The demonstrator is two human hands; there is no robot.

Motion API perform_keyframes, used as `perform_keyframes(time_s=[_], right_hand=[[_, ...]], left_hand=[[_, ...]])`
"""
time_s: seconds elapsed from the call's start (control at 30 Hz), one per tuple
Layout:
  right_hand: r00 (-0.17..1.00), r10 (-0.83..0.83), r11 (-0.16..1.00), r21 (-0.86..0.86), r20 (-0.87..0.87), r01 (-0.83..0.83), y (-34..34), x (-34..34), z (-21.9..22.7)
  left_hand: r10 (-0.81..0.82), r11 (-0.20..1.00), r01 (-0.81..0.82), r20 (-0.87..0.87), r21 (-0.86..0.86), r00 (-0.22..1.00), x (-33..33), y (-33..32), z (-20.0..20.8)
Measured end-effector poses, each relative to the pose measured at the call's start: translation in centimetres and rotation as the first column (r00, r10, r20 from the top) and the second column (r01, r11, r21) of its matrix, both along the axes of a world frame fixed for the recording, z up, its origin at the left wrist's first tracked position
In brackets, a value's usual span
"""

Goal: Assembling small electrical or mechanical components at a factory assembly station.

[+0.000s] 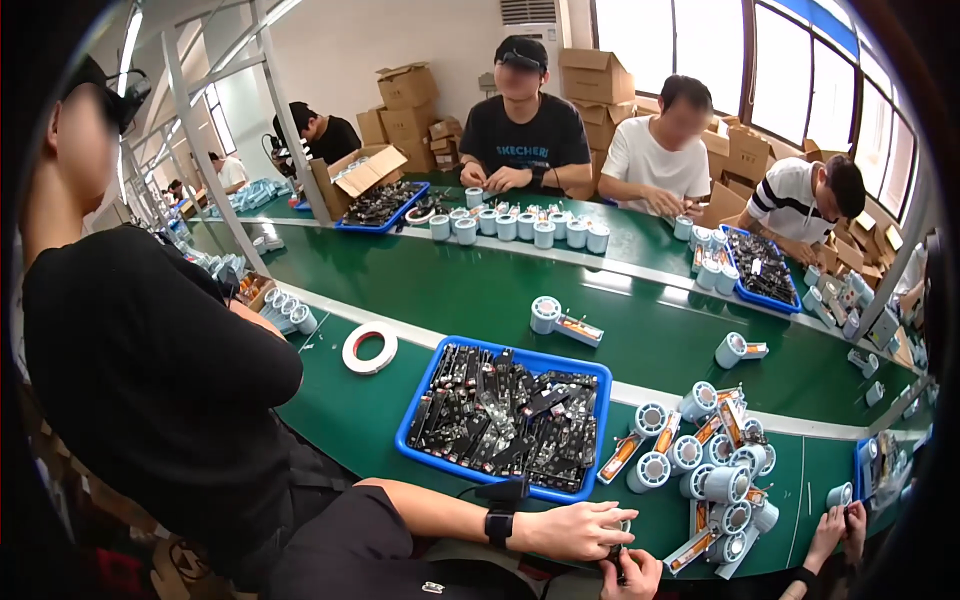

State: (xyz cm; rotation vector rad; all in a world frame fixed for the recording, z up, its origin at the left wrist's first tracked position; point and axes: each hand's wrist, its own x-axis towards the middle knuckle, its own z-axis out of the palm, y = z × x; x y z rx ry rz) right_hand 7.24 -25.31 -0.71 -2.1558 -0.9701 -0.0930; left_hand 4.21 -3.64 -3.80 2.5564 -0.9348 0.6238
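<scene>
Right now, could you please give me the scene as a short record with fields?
left hand: back upward, fingers over a mostly hidden piece
right hand: fingers at a small black part
blue tray: filled with many black components
pale-blue units: piled right of the tray, several with orange strips
tape roll: white, lying left of the tray

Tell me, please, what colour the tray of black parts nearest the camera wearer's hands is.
The tray is bright blue, showing best in the head view.
</scene>
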Motion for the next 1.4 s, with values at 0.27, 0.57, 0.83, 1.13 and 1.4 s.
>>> perform_keyframes(time_s=[0.27, 0.57, 0.83, 1.13, 1.4], right_hand=[[0.781, 0.148, 0.960, 0.278, -0.607, 0.034, -2.7, 1.6, -2.9], [0.761, 0.232, 0.885, 0.456, -0.606, 0.094, -2.6, 1.3, -7.7], [0.881, 0.397, 0.754, 0.639, -0.258, -0.153, -1.9, 1.4, -5.3], [0.989, 0.148, 0.951, 0.273, 0.013, -0.146, 1.9, 0.7, -6.7], [0.990, 0.107, 0.931, 0.340, 0.088, -0.131, 2.6, 1.0, -7.5]], left_hand=[[0.059, 0.998, -0.059, -0.007, 0.005, 0.998, -0.4, -1.2, 0.6], [-0.019, 0.994, 0.040, -0.203, 0.101, 0.979, 1.0, 0.0, 3.0], [0.259, 0.964, -0.267, 0.221, 0.005, 0.940, -1.0, 3.7, 14.4], [0.882, 0.448, -0.888, 0.216, -0.103, 0.419, 12.7, 27.5, 11.5], [0.979, 0.157, -0.987, -0.135, 0.032, 0.151, 13.4, 34.8, 0.5]])
